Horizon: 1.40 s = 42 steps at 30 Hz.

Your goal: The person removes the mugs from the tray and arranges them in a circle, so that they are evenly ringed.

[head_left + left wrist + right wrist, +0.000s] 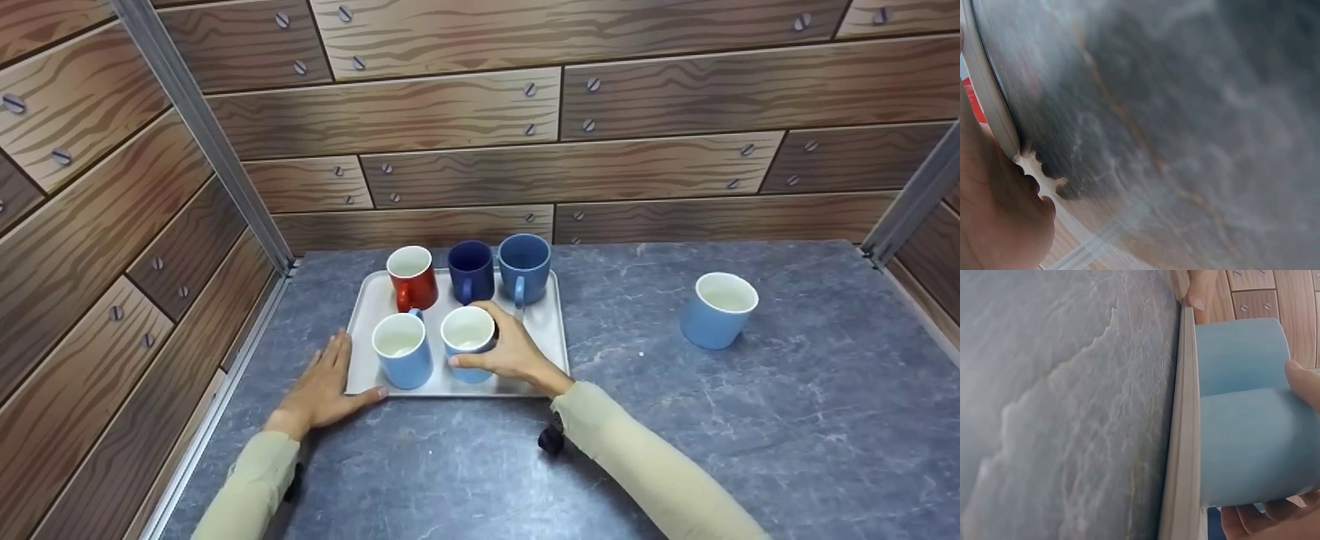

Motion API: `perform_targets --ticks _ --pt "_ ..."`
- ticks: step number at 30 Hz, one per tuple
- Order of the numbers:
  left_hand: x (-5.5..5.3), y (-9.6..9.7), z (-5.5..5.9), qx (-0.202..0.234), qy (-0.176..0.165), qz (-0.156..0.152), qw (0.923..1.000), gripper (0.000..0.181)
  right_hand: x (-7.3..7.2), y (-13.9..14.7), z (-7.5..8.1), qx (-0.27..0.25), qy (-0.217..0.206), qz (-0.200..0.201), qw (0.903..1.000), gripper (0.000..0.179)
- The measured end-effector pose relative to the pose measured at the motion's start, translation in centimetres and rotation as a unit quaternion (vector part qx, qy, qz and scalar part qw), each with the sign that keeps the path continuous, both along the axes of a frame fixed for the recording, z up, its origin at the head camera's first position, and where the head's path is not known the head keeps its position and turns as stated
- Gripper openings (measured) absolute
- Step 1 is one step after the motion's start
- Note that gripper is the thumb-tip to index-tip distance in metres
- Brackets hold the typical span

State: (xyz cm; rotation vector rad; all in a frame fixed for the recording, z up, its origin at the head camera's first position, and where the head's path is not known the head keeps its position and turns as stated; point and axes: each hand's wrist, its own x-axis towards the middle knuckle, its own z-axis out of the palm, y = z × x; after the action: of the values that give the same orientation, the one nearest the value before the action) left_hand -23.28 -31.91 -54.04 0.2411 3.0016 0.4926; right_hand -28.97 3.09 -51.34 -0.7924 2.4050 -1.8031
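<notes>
A white tray [362, 376] bears several mugs. My right hand [506, 346] grips a light blue mug [466, 369] at the tray's front, thumb on the near side and fingers round the far right side. In the right wrist view this light blue mug [1258, 450] stands on the tray beside another light blue mug [409, 367]. My left hand [321, 390] lies at the tray's front left corner, fingers straight along the left edge and thumb at the front rim. Behind stand a red mug [421, 285], a dark blue mug [472, 277] and a medium blue mug [529, 274].
Another light blue mug [709, 322] stands apart on the grey marbled table [787, 420], to the right of the tray. Wood-patterned walls [465, 124] enclose the table at the back and both sides, with metal posts [199, 127] at the corners.
</notes>
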Motion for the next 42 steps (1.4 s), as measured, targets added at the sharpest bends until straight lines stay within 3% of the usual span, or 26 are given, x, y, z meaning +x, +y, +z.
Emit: perform_targets --ticks 12,20,26,34,42 --pt "-0.1 0.0 0.0 -0.002 -0.001 -0.001 1.0 0.129 0.2 0.3 1.1 -0.003 0.006 -0.018 0.9998 0.078" --pt "-0.2 0.0 0.0 -0.004 0.003 -0.004 1.0 0.128 0.5 1.7 3.6 -0.028 0.029 -0.012 0.9991 0.074" --pt "0.0 0.0 0.0 -0.001 0.008 -0.006 0.9999 0.127 1.0 3.3 5.2 -0.041 0.037 -0.018 0.9983 0.074" --pt "0.3 -0.1 -0.2 0.004 0.008 -0.004 1.0 0.127 1.7 6.1 6.1 -0.042 0.043 -0.025 0.9979 0.074" --pt "-0.1 0.0 0.1 0.005 0.009 -0.009 0.9999 0.126 2.4 9.5 6.8 -0.057 0.049 -0.031 0.9967 0.074"
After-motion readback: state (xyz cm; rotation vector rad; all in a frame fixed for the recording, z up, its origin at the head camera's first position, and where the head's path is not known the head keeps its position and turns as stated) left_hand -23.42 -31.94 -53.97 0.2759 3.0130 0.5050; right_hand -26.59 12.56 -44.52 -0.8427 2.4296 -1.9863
